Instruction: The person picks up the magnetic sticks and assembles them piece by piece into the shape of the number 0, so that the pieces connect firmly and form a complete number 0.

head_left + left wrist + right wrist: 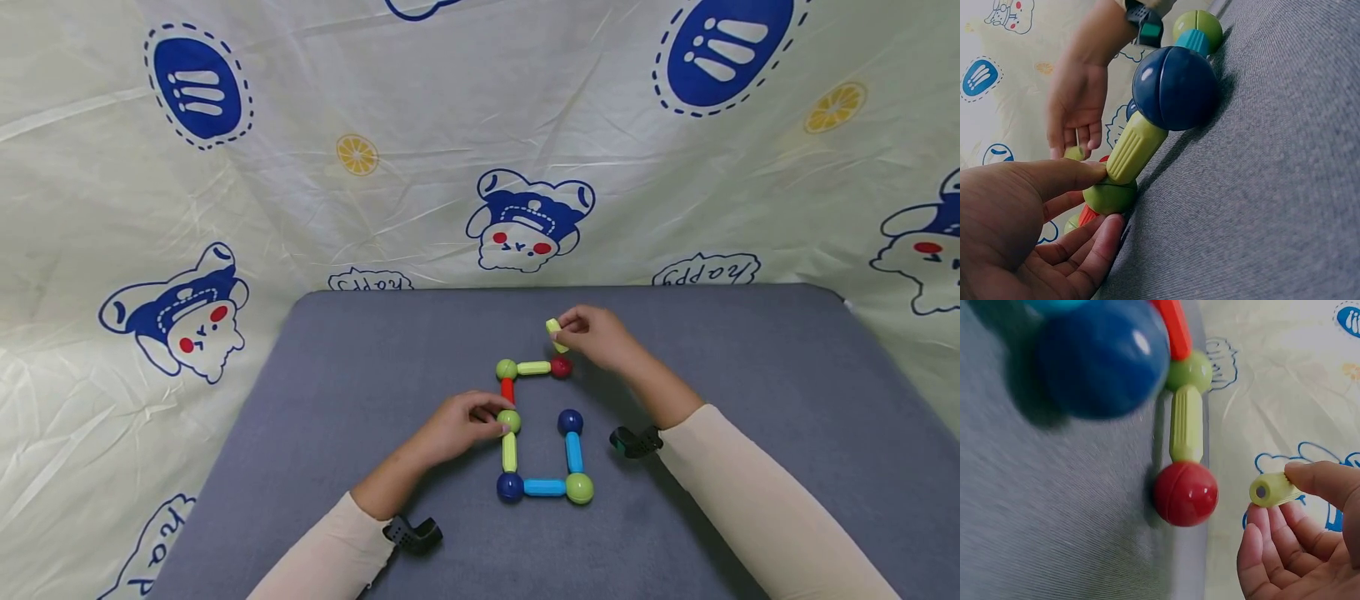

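A chain of magnetic rods and balls lies on the grey mat point(337, 375). My left hand point(480, 421) pinches the green ball point(509, 421) point(1110, 195) between thumb and fingers, where the red rod point(507, 390) meets a yellow-green rod point(509, 451) point(1135, 147). My right hand point(581, 329) holds a loose yellow-green rod point(556, 334) point(1270, 489) at its fingertips, just above the red ball point(560, 367) point(1185, 493) that ends the top yellow-green rod point(534, 367) point(1185, 424). Below lie a dark blue ball point(510, 487) point(1174, 87), a blue rod point(544, 487), a green ball point(579, 488) and another blue rod point(573, 452) with a dark blue ball point(570, 421) point(1100, 359).
A cream sheet printed with blue cartoon figures and lemons point(480, 142) hangs behind and around the mat. Bare mat lies left and right of the toy. Both forearms wear cream sleeves and black wrist mounts point(636, 442).
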Tool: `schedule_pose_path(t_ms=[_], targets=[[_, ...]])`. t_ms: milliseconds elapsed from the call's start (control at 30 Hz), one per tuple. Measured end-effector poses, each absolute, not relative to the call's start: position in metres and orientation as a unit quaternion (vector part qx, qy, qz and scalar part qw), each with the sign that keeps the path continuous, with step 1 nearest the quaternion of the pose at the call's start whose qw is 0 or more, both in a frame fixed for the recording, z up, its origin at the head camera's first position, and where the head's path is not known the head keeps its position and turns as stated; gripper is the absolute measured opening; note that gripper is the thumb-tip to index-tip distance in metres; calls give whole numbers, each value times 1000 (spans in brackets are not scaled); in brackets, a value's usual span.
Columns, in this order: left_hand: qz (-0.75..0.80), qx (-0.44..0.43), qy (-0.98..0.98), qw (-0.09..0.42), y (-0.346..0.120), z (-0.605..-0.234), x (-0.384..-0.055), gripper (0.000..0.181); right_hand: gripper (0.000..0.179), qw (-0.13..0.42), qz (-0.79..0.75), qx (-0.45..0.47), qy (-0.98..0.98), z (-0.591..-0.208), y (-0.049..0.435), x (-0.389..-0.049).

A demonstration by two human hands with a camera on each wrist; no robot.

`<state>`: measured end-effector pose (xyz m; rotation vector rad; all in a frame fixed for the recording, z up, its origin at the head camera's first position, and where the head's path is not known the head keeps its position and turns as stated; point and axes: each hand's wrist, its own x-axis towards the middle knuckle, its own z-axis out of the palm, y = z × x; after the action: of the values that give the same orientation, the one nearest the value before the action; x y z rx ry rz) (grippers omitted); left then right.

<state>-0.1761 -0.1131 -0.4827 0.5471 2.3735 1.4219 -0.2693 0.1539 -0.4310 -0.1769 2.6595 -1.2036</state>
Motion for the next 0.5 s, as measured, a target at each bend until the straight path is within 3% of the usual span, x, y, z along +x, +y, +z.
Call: schedule_pose_path(t_ms=[500], targets=[[493,192,834,159,-112,-482,-175,27,37,154,-483,-66,860,-447,165,-224]])
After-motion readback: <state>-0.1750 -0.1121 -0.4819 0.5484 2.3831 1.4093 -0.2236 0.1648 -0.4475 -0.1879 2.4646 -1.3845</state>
